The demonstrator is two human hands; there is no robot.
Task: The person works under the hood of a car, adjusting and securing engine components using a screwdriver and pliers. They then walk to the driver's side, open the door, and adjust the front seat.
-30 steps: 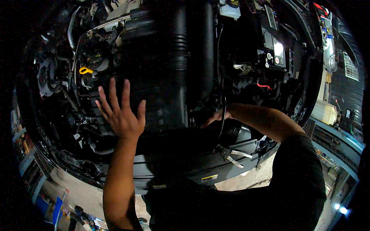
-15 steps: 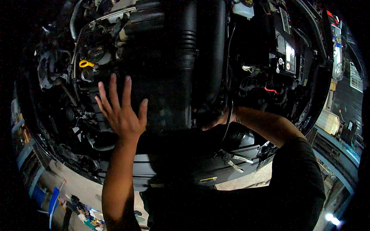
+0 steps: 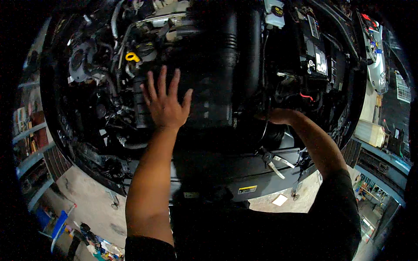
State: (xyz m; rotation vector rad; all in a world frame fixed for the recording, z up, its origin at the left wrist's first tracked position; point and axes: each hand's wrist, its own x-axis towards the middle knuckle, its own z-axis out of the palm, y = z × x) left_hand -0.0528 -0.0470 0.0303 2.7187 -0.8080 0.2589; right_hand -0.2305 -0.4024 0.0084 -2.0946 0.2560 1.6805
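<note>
My left hand (image 3: 167, 98) lies spread, fingers apart, on the black engine cover (image 3: 207, 100) below the yellow dipstick loop (image 3: 131, 57). My right hand (image 3: 281, 116) reaches in from the right beside a thin black cable (image 3: 264, 135) and the thick black duct (image 3: 248, 65); its fingertips are lost in shadow, so what they touch or grip cannot be made out. Pliers with pale handles (image 3: 276, 167) rest on the grey front panel (image 3: 209, 167), below my right hand.
A battery (image 3: 321, 61) and a white reservoir (image 3: 274, 17) sit at the upper right of the engine bay. Steel lift beams (image 3: 32, 156) flank the car. Loose items (image 3: 100, 243) lie on the concrete floor (image 3: 91, 193) at lower left.
The camera view has shifted, moving the engine bay and my left hand rightward and upward in the picture. My right hand sits higher, with more of its forearm showing; its fingertips remain hidden.
</note>
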